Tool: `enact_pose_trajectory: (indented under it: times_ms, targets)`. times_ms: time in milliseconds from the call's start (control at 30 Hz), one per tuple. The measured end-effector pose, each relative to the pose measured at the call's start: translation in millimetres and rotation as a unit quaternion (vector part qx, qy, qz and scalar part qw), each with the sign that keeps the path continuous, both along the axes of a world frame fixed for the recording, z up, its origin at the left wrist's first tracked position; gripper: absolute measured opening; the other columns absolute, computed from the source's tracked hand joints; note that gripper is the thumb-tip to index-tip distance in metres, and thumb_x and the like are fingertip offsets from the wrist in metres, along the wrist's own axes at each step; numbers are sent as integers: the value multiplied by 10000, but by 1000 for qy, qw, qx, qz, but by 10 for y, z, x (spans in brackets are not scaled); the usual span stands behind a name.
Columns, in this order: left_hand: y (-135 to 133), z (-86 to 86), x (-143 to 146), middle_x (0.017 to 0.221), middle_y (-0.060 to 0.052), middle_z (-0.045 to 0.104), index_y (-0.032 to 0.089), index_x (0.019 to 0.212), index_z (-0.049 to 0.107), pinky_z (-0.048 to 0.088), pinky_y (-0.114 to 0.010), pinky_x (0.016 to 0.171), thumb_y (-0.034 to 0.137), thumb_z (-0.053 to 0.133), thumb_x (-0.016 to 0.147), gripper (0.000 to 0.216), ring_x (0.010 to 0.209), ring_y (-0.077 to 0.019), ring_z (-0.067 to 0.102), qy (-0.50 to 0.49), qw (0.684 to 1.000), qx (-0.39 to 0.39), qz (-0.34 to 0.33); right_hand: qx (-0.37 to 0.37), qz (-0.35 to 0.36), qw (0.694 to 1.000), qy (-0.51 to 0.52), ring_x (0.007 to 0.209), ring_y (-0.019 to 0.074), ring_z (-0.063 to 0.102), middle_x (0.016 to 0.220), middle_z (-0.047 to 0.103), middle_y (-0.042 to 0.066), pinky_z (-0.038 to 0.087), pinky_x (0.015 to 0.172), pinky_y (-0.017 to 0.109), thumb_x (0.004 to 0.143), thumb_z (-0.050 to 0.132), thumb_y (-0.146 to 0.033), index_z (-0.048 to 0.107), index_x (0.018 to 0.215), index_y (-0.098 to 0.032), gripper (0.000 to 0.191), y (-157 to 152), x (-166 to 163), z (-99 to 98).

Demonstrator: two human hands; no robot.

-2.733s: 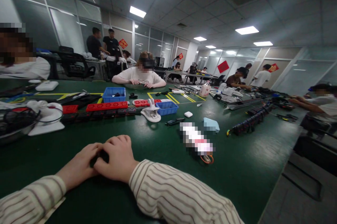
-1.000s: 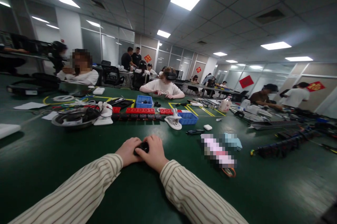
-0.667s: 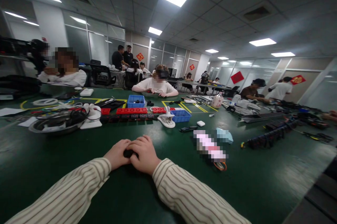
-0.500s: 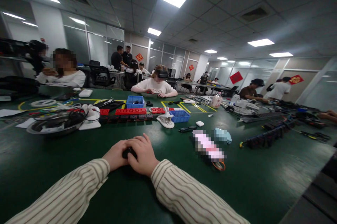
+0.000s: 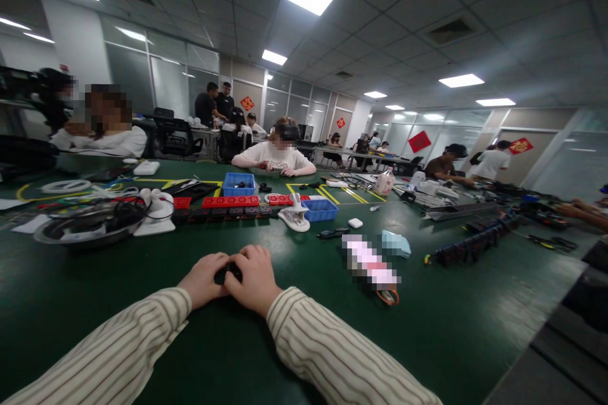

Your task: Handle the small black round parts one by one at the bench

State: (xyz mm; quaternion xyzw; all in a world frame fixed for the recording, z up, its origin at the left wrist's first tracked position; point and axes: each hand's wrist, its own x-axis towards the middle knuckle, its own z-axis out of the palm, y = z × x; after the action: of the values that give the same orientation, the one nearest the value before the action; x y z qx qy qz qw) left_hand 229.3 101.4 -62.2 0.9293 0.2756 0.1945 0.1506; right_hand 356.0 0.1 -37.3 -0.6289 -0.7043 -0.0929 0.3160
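Observation:
My left hand and my right hand rest together on the green table, both in striped sleeves. Their fingers are curled around a small black object that shows only as a dark patch between them. What it is I cannot make out.
A metal bowl of black cables sits at the left. Red and black power strips, two blue bins, a white clamp and a blurred-out item lie ahead. Other people sit around the table.
The view has swung left and back a little. My hands have stayed clasped on the black object at the same spot on the table.

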Motion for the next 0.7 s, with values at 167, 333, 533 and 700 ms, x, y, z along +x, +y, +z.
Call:
enact_pose_trajectory:
  times_ms: [167,333,533,700]
  targets:
    - [-6,19,8,976,-73,622,187,879,630,401,-366,894,251,561,605,289,960,-250,551,9,1000,3,-15,1,126,992,-25,994,158,481,999,608,-21,177,1037,397,713,511,-153,587,943,-257,263,-68,6,46]
    - [-1,7,-7,1014,-76,620,197,936,610,391,-393,910,370,604,623,357,980,-270,547,0,1000,6,-8,15,88,994,57,1088,169,470,1118,574,30,155,1064,417,763,510,-207,458,1165,-224,406,-119,3,114]
    - [-17,-47,-15,1140,-79,573,221,1148,524,378,-414,934,500,652,593,634,1057,-290,513,-24,1000,19,7,17,-64,984,168,982,224,506,1028,572,94,356,906,407,828,502,-336,476,1154,-145,379,5,77,9]
    - [-8,-52,-19,1099,-90,598,207,1038,604,379,-417,944,497,671,589,539,1048,-289,525,-36,999,4,-20,-24,-83,978,192,854,193,516,867,563,52,398,792,352,856,472,-379,521,1056,-152,307,72,119,-54]
